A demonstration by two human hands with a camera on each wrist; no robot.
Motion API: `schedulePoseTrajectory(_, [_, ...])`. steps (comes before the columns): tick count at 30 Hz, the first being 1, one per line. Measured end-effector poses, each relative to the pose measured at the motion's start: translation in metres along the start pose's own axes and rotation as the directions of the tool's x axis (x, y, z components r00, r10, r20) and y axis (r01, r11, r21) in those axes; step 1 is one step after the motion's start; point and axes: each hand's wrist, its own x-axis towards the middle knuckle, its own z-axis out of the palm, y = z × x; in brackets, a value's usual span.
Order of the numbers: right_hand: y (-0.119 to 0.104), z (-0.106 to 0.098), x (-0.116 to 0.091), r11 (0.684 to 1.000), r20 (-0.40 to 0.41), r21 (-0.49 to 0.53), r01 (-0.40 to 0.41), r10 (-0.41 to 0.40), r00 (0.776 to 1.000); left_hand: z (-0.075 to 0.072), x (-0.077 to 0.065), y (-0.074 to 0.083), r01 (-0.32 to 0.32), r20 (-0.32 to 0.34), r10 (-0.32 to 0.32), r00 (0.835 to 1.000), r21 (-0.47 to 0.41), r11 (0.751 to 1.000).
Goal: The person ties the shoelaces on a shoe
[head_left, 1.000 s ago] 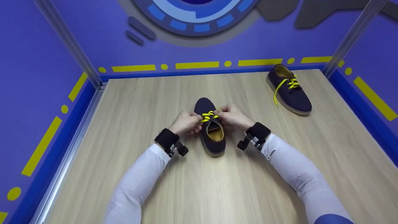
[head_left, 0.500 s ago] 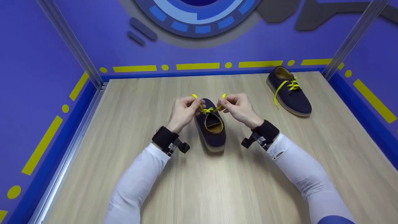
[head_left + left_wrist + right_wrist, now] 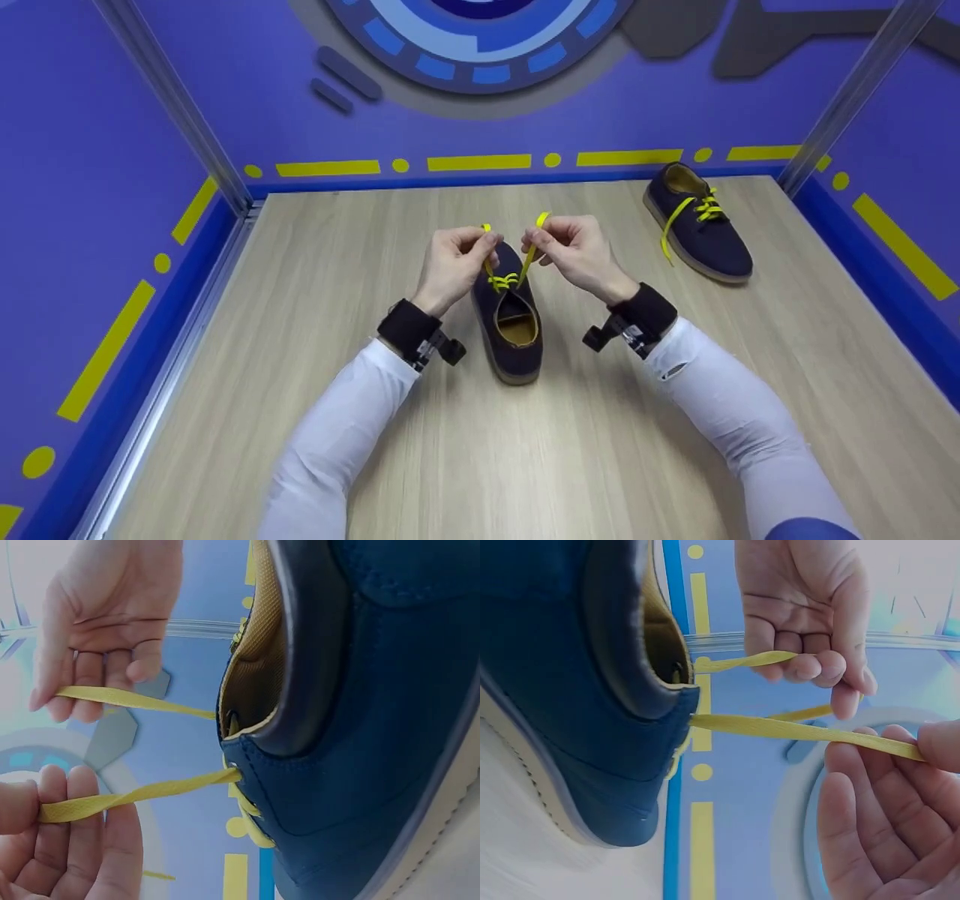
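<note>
A dark navy shoe point(image 3: 517, 364) with a tan lining sits mid-table, its toe pointing away from me. Yellow laces cross its front, and two lengths rise from the top eyelets. My left hand point(image 3: 454, 266) pinches one yellow shoelace point(image 3: 142, 795) between thumb and fingers, above the shoe's left side. Opposite it, my right hand point(image 3: 581, 251) pinches the other yellow shoelace point(image 3: 802, 731), drawn up from the right side. Both lengths look taut in the wrist views. The shoe's toe is partly covered by the left hand.
At the back right of the wooden table point(image 3: 450, 465) stands a second navy shoe point(image 3: 705, 236), one yellow lace end hanging over its side. Blue printed walls point(image 3: 480, 127) enclose the table at the back and sides.
Both hands have moved from low beside the shoe's lacing to above it, lifting the two lace lengths. The shoe briefly shifted away, then came back toward me. The second shoe stayed put.
</note>
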Motion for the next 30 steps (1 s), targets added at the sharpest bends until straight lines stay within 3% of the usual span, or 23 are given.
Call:
schedulePoseTrajectory(3, [-0.003, 0.001, 0.002, 0.999, -0.004, -0.023, 0.042, -0.042, 0.999, 0.001, 0.001, 0.007, -0.038, 0.037, 0.037, 0.999, 0.026, 0.999])
schedulePoseTrajectory(12, [-0.012, 0.004, 0.005, 0.990, 0.012, -0.066, 0.127, -0.126, 0.992, 0.000, 0.020, -0.010, -0.066, 0.188, 0.043, 0.981, 0.117, 0.991])
schedulePoseTrajectory(17, [-0.014, 0.006, 0.007, 0.983, 0.005, -0.083, 0.162, -0.162, 0.987, -0.003, 0.026, -0.010, -0.082, 0.302, 0.035, 0.953, 0.146, 0.986])
schedulePoseTrajectory(22, [-0.018, 0.010, 0.010, 0.961, -0.041, -0.183, 0.206, -0.217, 0.975, -0.003, 0.026, -0.008, -0.086, 0.399, 0.035, 0.916, 0.111, 0.990])
schedulePoseTrajectory(26, [-0.018, 0.015, 0.014, 0.956, -0.059, -0.213, 0.204, -0.221, 0.974, -0.003, 0.024, -0.009, -0.083, 0.448, 0.037, 0.893, 0.085, 0.993])
schedulePoseTrajectory(30, [-0.016, 0.020, 0.019, 0.959, -0.049, -0.196, 0.206, -0.219, 0.974, 0.002, 0.022, -0.010, -0.092, 0.462, 0.051, 0.885, 0.067, 0.994])
